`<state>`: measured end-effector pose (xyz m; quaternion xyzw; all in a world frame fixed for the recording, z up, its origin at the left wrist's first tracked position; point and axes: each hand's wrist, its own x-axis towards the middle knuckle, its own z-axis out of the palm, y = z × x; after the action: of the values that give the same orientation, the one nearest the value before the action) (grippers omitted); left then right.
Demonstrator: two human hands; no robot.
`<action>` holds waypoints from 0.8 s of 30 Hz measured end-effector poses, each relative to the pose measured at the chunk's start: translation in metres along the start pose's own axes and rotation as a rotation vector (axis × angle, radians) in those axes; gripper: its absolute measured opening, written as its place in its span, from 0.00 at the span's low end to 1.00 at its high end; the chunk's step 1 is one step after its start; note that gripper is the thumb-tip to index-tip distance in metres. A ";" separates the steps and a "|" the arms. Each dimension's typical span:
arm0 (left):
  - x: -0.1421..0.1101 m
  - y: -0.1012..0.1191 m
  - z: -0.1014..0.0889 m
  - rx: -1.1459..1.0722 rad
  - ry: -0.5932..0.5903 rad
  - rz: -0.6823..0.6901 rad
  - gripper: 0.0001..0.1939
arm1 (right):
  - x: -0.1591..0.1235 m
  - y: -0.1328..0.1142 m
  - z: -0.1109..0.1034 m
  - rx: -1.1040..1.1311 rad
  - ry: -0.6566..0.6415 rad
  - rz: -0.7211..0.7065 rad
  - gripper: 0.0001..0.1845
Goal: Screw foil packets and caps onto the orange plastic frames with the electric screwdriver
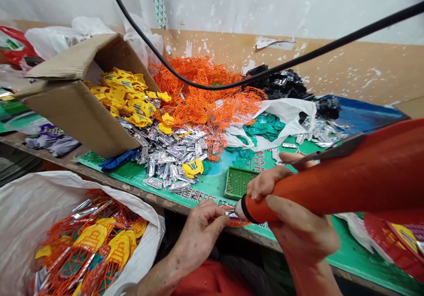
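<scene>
Insp. note: L hand was almost closed, thumb and fingertips pinching a small orange plastic lattice piece w/ silver metal strip, held just above front edge of the green printed mat. R hand was closed firmly round a thick orange mesh-sleeved tool handle, its black collar and small metal tip right at the piece; exact contact not resolvable. One R finger lay under a flat dark metal blade, tool type unclear.

Technique judged sound: short pinch close to the work, tool held low and near its nose, both hands braced close together. Fine alignment at tip partly hidden by fingers.

Surroundings: green perforated plastic tray just behind hands. Open brown cardboard box at rear L corner of mat, w/ yellow plastic shapes spilling beside it. Orange plastic lattice heap at rear centre, silver metal clips in front of it. Teal plastic pieces lay in a white plastic bag; black plastic pieces at rear R. White sack off L edge held mixed yellow-orange lattice parts. Black cable ran overhead.
</scene>
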<state>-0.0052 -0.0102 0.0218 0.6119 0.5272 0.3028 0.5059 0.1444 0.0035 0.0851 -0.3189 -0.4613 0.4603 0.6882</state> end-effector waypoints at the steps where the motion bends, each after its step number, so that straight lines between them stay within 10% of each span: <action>1: 0.000 -0.001 0.000 0.001 0.001 0.012 0.13 | 0.000 0.001 0.000 0.005 0.005 0.005 0.24; 24: -0.003 -0.014 -0.014 -0.401 -0.075 -0.078 0.07 | 0.014 -0.018 -0.005 0.059 0.079 -0.129 0.19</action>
<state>-0.0232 -0.0095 0.0133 0.4890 0.4603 0.3590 0.6481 0.1573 0.0099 0.1032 -0.2861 -0.4398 0.4154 0.7430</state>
